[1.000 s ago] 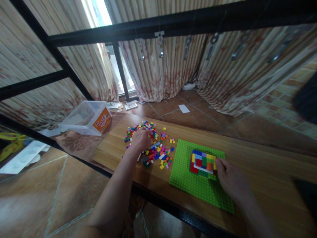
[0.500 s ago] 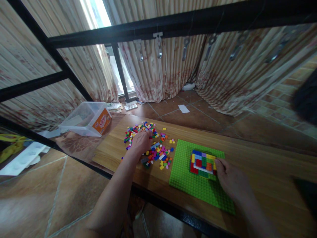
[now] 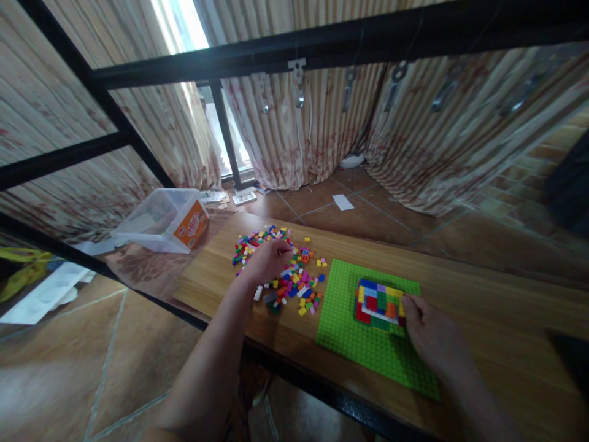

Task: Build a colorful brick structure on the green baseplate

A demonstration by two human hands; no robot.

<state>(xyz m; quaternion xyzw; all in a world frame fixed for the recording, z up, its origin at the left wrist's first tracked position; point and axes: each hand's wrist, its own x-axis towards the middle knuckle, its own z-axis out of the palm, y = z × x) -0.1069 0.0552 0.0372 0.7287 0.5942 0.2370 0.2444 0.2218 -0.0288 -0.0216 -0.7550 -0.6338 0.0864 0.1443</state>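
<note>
My left hand (image 3: 269, 261) is over the pile of loose building bricks (image 3: 294, 285), thumb and fingertips pinched together. Whatever may be between those fingertips is too small to make out. Over the green baseplate (image 3: 338, 313) is a low rectangular block of building bricks (image 3: 381, 301) in red, blue, yellow, white, green and orange. My right hand (image 3: 430, 322) grips this block at its right edge, with the thumb on top and the other fingers partly hidden. Whether the block is pressed onto the studs cannot be told.
The wooden table (image 3: 207, 270) has a dark metal frame. A clear plastic bin (image 3: 159, 224) with an orange label stands beyond its left end. A black rail (image 3: 345, 58) with hanging hooks crosses above, before the curtains. A dark flat object (image 3: 570, 362) lies at the right.
My left hand has lifted slightly and shifted right over the loose bricks, its fingertips now showing pinched. My right hand keeps its grip on the block.
</note>
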